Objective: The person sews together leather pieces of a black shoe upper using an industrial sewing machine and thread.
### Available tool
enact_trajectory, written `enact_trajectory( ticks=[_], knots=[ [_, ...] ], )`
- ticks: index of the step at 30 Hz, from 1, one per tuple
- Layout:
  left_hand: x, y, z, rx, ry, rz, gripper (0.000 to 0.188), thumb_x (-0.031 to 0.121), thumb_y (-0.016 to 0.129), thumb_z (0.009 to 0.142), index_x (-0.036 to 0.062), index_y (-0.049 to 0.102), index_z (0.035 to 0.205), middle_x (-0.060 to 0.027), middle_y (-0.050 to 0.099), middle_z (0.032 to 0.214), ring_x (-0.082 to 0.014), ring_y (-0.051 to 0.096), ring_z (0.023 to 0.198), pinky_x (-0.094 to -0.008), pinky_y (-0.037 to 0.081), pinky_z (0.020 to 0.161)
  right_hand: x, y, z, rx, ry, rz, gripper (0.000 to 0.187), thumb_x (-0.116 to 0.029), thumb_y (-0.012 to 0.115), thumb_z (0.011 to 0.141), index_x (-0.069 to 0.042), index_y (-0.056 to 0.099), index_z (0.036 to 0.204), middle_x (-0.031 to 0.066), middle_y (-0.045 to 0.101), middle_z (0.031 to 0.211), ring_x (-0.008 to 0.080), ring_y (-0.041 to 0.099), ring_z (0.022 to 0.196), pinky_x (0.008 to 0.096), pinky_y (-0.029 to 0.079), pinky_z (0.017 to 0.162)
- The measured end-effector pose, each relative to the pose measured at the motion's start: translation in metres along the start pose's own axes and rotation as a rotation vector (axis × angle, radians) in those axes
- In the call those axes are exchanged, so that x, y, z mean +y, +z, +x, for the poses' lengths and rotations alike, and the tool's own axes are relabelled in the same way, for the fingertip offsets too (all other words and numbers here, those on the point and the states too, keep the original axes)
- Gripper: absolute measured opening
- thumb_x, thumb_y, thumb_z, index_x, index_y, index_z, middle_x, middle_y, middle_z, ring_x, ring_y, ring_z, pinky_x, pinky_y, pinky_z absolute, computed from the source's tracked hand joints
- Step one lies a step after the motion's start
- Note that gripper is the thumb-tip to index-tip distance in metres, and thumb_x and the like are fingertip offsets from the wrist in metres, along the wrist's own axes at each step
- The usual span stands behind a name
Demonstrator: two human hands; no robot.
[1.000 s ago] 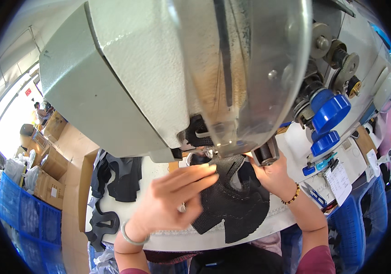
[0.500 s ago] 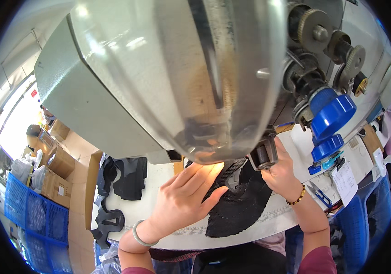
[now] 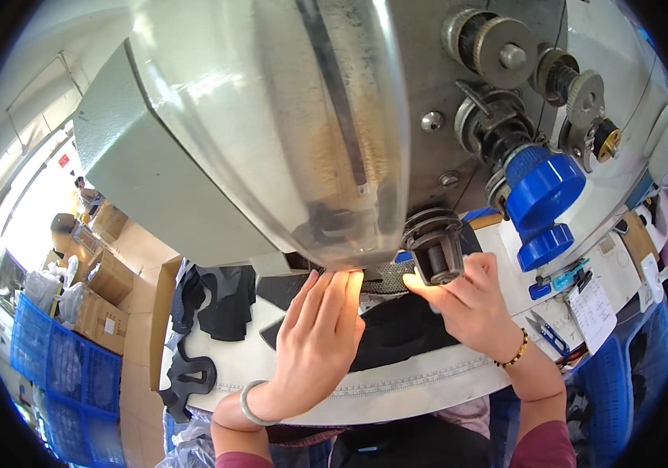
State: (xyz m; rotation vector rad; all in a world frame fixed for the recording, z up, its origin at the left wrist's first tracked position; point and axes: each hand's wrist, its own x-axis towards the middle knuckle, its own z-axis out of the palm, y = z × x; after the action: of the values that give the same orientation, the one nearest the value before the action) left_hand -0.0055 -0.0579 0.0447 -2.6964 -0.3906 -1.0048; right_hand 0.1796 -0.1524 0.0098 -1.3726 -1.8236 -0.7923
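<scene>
Under the head of a sewing machine [image 3: 271,156] lies a black fabric piece [image 3: 404,331], with a dotted mesh strip [image 3: 385,278] along its far edge. My left hand [image 3: 314,339] rests on it from the left, fingers stretched out flat and their tips close to the machine's clear cover. From the right, my right hand [image 3: 470,308] has its fingers curled at the piece's edge, thumb and forefinger side reaching the mesh strip beside a dark metal roller bracket [image 3: 435,253]. The needle area is hidden behind the cover.
Black cut pieces [image 3: 226,304] lie at the table's left, a shaped one [image 3: 190,374] nearer me. Snips [image 3: 548,334] and a written sheet [image 3: 590,314] lie at the right. Blue knobs [image 3: 548,195] jut from the machine. Blue crates [image 3: 61,351] and cartons stand on the floor left.
The fabric piece has turned from a fan shape spread toward me to lying crosswise. My left hand has straightened its fingers. My right hand has come lower and inward. The view has shifted slightly.
</scene>
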Motion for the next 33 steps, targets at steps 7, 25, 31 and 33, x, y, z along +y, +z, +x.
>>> enact_trajectory(
  ticks=[7,25,31,33],
  knots=[
    [-0.022,0.033,-0.007,0.23,0.002,-0.052,0.035,-0.005,0.06,0.065,-0.0074,0.061,0.1,-0.0155,0.059,0.1,-0.0293,0.062,0.092,-0.036,0.052,0.081,-0.011,0.001,-0.005,-0.042,-0.019,0.083,0.035,-0.007,0.062,0.073,0.003,0.061,0.106,0.0094,0.057,0.102,0.0198,0.053,0.087,0.0332,0.041,0.074],
    [-0.039,0.037,-0.006,0.255,-0.024,-0.276,0.027,0.003,0.066,0.072,-0.0076,0.06,0.095,-0.0158,0.059,0.091,-0.03,0.058,0.082,-0.0355,0.049,0.074,-0.009,0.014,-0.007,0.105,-0.024,0.103,0.037,0.004,0.065,0.067,0.0,0.063,0.104,0.0066,0.06,0.103,0.0186,0.056,0.083,0.0325,0.04,0.072],
    [-0.036,0.039,-0.003,0.277,0.017,-0.247,0.027,0.002,0.065,0.072,-0.0081,0.06,0.096,-0.0167,0.059,0.093,-0.0292,0.058,0.081,-0.0352,0.05,0.073,-0.008,0.013,-0.009,0.122,-0.043,0.054,0.034,0.0,0.065,0.068,-0.002,0.065,0.103,0.0051,0.061,0.105,0.0175,0.055,0.082,0.0322,0.039,0.072],
    [-0.035,0.036,-0.005,0.263,0.002,-0.241,0.026,0.001,0.065,0.073,-0.0083,0.06,0.096,-0.0174,0.059,0.094,-0.0293,0.059,0.081,-0.0349,0.05,0.073,-0.016,0.01,-0.007,0.1,-0.036,-0.053,0.033,-0.006,0.068,0.07,-0.003,0.065,0.102,0.0049,0.06,0.106,0.0177,0.054,0.081,0.0337,0.038,0.071]
  ],
)
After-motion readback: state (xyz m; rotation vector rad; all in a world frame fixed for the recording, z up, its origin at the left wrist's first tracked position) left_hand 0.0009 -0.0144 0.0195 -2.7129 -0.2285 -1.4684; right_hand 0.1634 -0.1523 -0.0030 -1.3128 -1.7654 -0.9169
